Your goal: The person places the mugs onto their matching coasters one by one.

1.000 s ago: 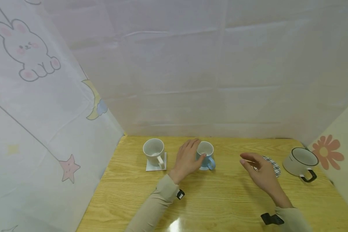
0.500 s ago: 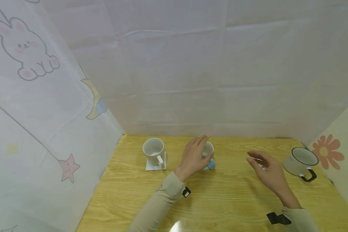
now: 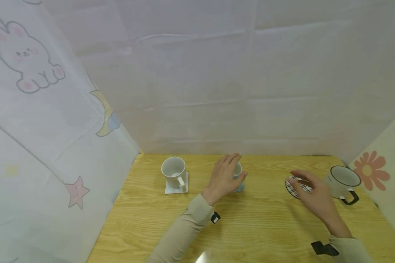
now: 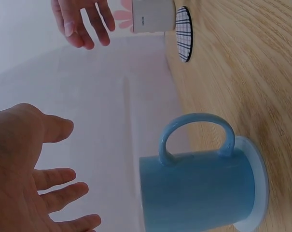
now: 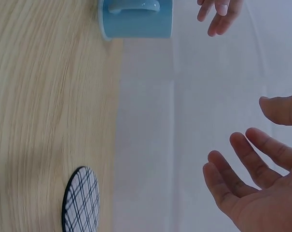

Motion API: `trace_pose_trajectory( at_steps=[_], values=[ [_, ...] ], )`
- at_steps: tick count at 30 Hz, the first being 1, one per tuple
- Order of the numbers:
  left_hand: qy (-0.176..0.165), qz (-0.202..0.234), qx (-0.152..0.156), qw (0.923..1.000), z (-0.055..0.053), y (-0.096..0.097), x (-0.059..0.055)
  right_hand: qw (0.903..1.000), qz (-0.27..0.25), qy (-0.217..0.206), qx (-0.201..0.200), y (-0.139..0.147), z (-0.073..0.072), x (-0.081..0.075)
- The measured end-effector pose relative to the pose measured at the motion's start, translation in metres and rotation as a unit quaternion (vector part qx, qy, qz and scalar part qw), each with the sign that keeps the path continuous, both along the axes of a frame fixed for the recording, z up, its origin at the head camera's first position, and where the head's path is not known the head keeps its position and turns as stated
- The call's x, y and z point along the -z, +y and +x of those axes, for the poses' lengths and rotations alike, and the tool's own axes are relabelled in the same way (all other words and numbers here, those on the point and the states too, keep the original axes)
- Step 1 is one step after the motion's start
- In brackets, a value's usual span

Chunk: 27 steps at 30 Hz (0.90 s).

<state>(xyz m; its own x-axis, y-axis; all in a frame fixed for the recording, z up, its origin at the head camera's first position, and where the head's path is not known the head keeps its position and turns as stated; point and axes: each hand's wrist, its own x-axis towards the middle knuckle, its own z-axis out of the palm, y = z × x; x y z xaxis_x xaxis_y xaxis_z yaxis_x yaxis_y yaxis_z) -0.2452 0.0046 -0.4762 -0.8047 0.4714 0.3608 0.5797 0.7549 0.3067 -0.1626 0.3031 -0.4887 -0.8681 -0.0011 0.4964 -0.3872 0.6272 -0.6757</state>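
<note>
A blue mug point(image 4: 199, 191) stands upright on a round pale coaster point(image 4: 258, 179), its handle toward the person. My left hand point(image 3: 223, 179) hovers above this mug, fingers spread and apart from it, hiding part of its rim in the head view. Over a round checked coaster point(image 3: 294, 188) hangs my right hand point(image 3: 317, 197), its fingers loosely bent and holding nothing. Just right of that hand is a cream mug with a black rim and black handle point(image 3: 343, 182). In the right wrist view the checked coaster point(image 5: 83, 203) lies flat, apart from the fingers.
On the left of the wooden table point(image 3: 145, 226), a white mug point(image 3: 173, 171) stands on a square white coaster point(image 3: 185, 188). A pale sheet point(image 3: 197, 80) hangs behind the table, and printed sheets flank both sides.
My left hand has lifted off the blue mug's side and shifted right above it. My right hand has moved right, across the checked coaster toward the cream mug. The mugs have stayed put.
</note>
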Motion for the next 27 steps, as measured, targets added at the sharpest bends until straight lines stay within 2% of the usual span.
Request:
trace_pose_trajectory(
  at_steps=[7, 11, 15, 19, 27],
  values=[
    [0.008, -0.012, 0.0, 0.9999, 0.003, 0.014, -0.002, 0.9992, 0.014, 0.021, 0.03, 0.007, 0.002, -0.004],
    [0.019, -0.02, 0.001, 0.9996, 0.004, 0.023, 0.001, 0.9988, 0.014, 0.028, 0.038, 0.014, 0.001, -0.003],
    [0.014, -0.023, 0.004, 0.9996, 0.004, 0.027, 0.005, 0.9985, 0.011, 0.033, 0.043, 0.02, 0.0, 0.0],
    [0.004, -0.018, 0.011, 0.9998, 0.002, 0.031, 0.009, 0.9976, 0.018, 0.025, 0.061, 0.028, 0.002, 0.001],
    [0.009, -0.011, 0.021, 0.9997, 0.0, 0.047, 0.013, 0.9932, 0.014, -0.007, 0.116, 0.047, 0.006, 0.005]
  ],
)
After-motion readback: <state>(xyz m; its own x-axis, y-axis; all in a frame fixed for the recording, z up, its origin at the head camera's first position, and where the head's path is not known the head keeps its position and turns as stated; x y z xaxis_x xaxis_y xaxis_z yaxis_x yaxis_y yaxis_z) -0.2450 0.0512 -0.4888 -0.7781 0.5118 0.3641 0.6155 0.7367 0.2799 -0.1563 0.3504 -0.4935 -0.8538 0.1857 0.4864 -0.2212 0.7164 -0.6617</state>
